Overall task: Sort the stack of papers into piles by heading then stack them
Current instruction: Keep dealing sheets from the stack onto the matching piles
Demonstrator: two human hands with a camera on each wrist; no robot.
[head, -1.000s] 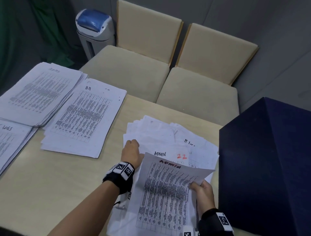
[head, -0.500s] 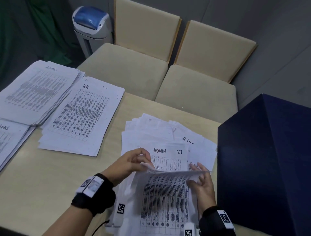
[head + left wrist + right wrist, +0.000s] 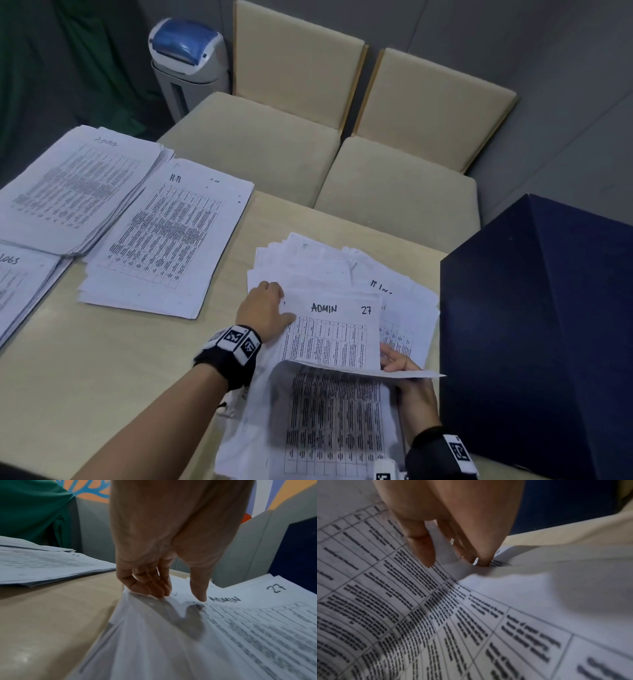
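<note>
2 beige chairs (image 3: 298, 102) behind table (image 3: 85, 394); grey wall (image 3: 513, 34); green curtain (image 3: 68, 68) left.

Both forearms are bare, with no sleeves. Behind the left hand (image 3: 263, 310) sits a black wristband (image 3: 228, 356) carrying white blocks printed with black square markers; behind the right hand (image 3: 412, 394), a matching band (image 3: 440, 452).

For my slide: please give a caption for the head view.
Left hand presses unsorted stack; right hand peels sheet.

Dim, soft shadows, blurred wrist views
</note>
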